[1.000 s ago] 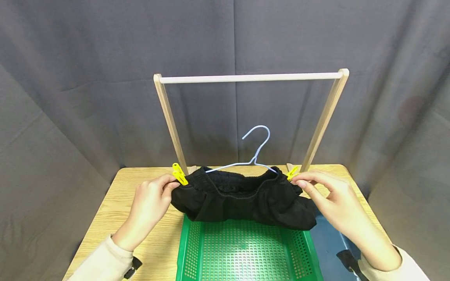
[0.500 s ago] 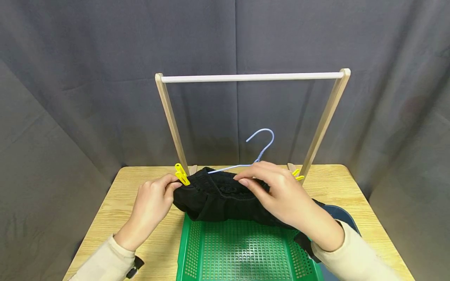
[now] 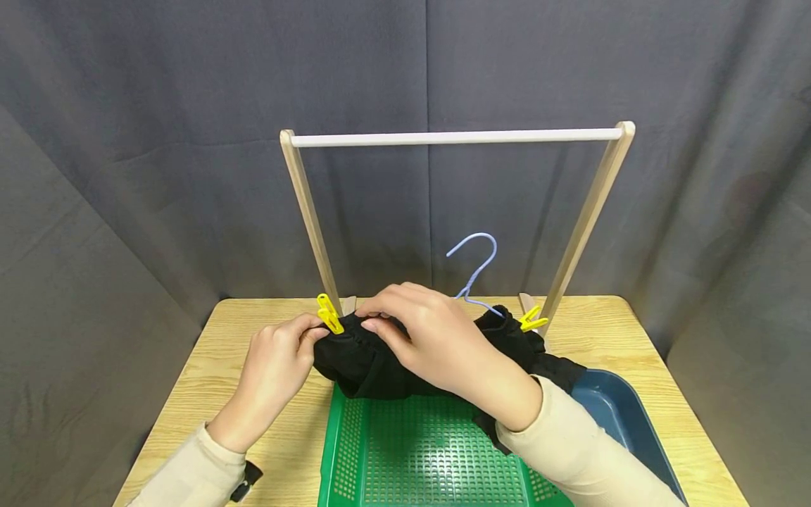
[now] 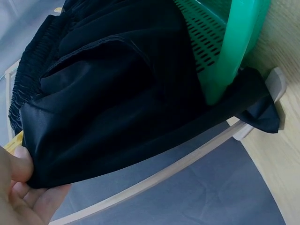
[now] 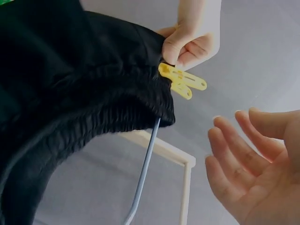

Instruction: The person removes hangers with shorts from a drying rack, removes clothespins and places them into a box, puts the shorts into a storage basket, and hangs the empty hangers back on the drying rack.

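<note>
Black elastic-waisted pants [image 3: 367, 370] hang bunched over the green basket, a pale blue wire hanger [image 3: 486, 262] running inside the waistband. A yellow clothespin [image 3: 330, 317] sits at the waistband's left end, another yellow clothespin [image 3: 533, 321] at the right end. Just below the left clothespin, my left hand [image 3: 279, 370] pinches the cloth between thumb and fingers, as the left wrist view also shows on the pants [image 4: 108, 108]. My right hand [image 3: 443, 338] reaches across in front of the hanger; in the right wrist view its fingers [image 5: 234, 164] are loosely bent, holding nothing, apart from the clothespin [image 5: 183, 80].
A wooden rack with a white rail [image 3: 456, 137] stands at the back of the wooden table [image 3: 266, 408]. In front lies the green perforated basket [image 3: 437, 465], with a blue tray [image 3: 617, 415] to its right. Grey curtains [image 3: 190, 84] surround the table.
My right hand has let go near the right clothespin and moved left across the pants toward the left end. The left hand keeps its pinch; the hanger has shifted slightly right.
</note>
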### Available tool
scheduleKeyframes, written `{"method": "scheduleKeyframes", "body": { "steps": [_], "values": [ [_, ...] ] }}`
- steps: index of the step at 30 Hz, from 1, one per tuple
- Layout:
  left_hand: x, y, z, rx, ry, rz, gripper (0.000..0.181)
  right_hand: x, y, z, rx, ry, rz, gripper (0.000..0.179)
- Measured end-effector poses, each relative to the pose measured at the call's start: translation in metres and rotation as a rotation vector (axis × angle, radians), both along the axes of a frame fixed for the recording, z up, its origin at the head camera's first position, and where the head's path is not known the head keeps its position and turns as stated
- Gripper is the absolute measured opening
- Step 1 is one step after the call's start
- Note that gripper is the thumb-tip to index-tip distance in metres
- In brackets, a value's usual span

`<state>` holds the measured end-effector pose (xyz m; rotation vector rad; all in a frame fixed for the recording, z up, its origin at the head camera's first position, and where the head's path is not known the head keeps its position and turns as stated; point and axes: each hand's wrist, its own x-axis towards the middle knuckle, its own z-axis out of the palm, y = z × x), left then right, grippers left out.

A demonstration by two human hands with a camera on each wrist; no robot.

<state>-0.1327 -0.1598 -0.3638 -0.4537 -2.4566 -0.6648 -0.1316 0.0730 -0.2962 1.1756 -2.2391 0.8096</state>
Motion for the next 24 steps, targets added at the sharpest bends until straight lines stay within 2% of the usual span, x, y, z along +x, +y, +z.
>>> {"method": "scheduleKeyframes", "body": {
  "steps": [7, 15, 19, 24],
  "values": [
    [0.0, 0.0, 0.0, -0.002, 0.019, -0.02, 0.01, -0.008, -0.025, 0.005, 0.078, -0.073, -0.077, 0.02],
    [0.002, -0.005, -0.001, -0.009, 0.025, -0.03, 0.008, -0.018, -0.054, 0.004, 0.212, -0.02, -0.179, 0.033],
    [0.003, -0.006, -0.002, -0.025, 0.041, -0.027, 0.01, -0.02, -0.065, 0.006, 0.264, -0.034, -0.202, 0.034],
    [0.003, -0.006, -0.005, -0.032, 0.066, -0.02, 0.011, -0.021, -0.071, 0.007, 0.26, -0.093, -0.197, 0.03]
  ]
}}
